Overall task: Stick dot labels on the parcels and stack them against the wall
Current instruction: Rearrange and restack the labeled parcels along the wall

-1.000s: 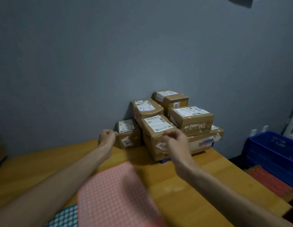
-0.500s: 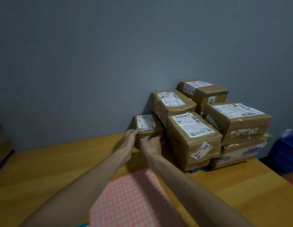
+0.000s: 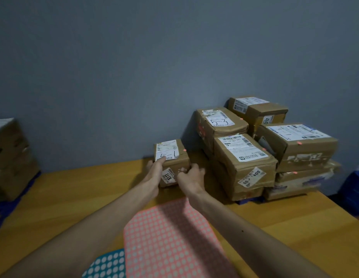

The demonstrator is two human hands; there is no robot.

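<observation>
Left hand (image 3: pixel 156 169) and right hand (image 3: pixel 190 175) hold the parcel (image 3: pixel 172 155) from its near side. The wall (image 3: pixel 134 77) lies straight beyond it.

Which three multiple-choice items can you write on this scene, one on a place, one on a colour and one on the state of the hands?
1. Where is the small parcel marked 5-1?
A. left of the parcel stack
B. on top of it
C. on the floor

2. What colour is the large dot-label sheet?
A. green
B. yellow
C. pink

3. What are the left hand and the right hand doing?
A. both hang idle
B. both grip the small parcel
C. both peel off a dot

Answers:
1 A: it sits beside the stack's left edge, lower than the stack's top.
2 C: the sheet shows pink between pale dots.
3 B: the left hand clasps its left side and the right hand its front right edge.
</observation>
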